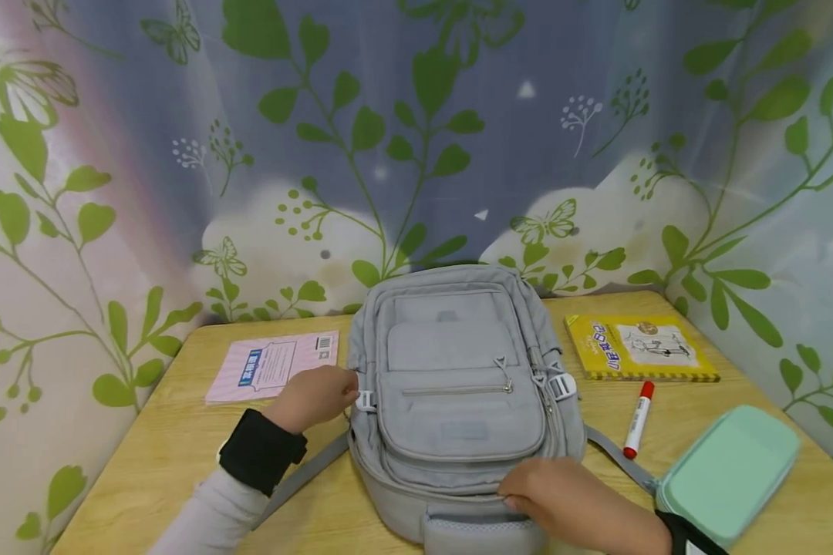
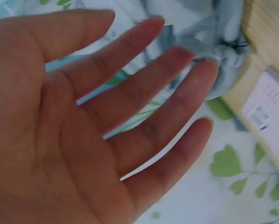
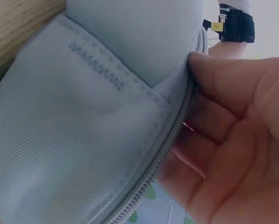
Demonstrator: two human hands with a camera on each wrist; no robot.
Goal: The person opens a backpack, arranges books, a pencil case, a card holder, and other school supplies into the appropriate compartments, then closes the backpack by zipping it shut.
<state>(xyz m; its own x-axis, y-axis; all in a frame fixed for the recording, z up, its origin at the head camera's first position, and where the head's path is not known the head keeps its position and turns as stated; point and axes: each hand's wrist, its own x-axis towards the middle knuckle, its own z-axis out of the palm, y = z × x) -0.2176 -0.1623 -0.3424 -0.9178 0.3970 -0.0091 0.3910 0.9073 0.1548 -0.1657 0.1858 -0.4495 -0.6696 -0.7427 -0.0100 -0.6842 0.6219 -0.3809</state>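
Note:
A grey backpack [image 1: 451, 339] lies in the middle of the wooden table, its front pocket facing up. My right hand [image 1: 562, 493] is at its near edge; in the right wrist view the thumb and curled fingers of that hand [image 3: 237, 126] pinch the fabric beside a zipper [image 3: 139, 186]. At the backpack's left side is my left hand [image 1: 319, 397], close to a white side buckle [image 1: 365, 400]. The left wrist view shows that hand [image 2: 106, 112] with its fingers spread and fairly straight, nothing held in the palm.
A pink booklet [image 1: 278, 366] lies to the left. On the right are a yellow book [image 1: 639, 347], a white marker with red ends [image 1: 639, 420] and a mint-green case [image 1: 732, 470]. Grey straps [image 1: 621, 455] stretch out from both sides. A leaf-patterned curtain [image 1: 416, 139] hangs behind.

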